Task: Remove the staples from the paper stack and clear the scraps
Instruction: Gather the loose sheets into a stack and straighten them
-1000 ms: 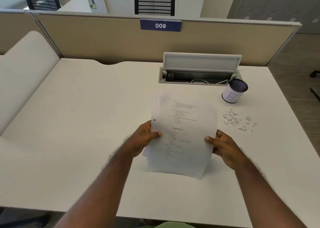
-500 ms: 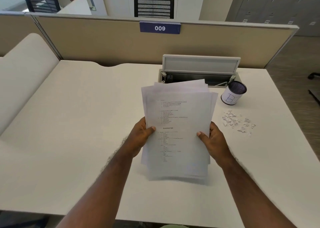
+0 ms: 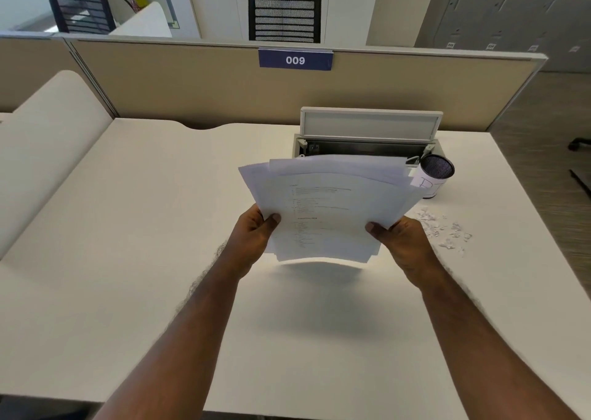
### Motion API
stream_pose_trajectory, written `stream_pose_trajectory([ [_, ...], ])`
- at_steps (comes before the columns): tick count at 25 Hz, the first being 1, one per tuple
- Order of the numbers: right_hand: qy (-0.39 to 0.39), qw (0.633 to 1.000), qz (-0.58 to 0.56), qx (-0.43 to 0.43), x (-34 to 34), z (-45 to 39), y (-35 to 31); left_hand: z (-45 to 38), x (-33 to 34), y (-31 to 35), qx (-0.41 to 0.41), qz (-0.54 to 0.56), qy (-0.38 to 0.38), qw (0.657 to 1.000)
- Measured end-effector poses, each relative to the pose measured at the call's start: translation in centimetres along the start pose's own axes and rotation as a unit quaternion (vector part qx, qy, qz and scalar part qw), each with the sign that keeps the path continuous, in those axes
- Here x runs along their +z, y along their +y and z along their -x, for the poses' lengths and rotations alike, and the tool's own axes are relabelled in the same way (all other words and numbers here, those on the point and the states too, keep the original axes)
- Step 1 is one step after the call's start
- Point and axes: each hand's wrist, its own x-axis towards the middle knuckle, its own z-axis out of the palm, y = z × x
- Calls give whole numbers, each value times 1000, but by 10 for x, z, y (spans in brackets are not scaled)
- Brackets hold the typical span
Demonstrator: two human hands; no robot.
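A stack of white printed sheets (image 3: 329, 205) hangs in the air above the desk, its upper edges fanned apart. My left hand (image 3: 252, 237) grips its left edge with the thumb on top. My right hand (image 3: 399, 240) grips the right edge the same way. Small white paper scraps (image 3: 443, 227) lie scattered on the desk to the right of my right hand. No staple shows on the sheets.
A small cylindrical cup (image 3: 433, 176) stands behind the scraps, partly hidden by the paper. An open cable hatch (image 3: 367, 132) sits at the back of the white desk (image 3: 128, 259), under a beige partition (image 3: 192, 90). The desk's right edge is close to the scraps.
Both hands have lifted the stack off the desk and tipped it flatter. The sheets have fanned out at the top.
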Motion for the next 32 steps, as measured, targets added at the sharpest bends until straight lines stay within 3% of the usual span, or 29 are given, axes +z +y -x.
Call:
stream_pose_trajectory([
  [12, -10, 998, 36, 53, 12, 0, 27, -3, -3, -36, -44, -79, -50, 995],
  [22, -11, 997, 53, 53, 14, 1, 23, -5, -2, -28, -38, -44, -39, 998],
  [32, -24, 994, 80, 69, 13, 5, 32, -6, 3, -39, -59, -110, -27, 992],
])
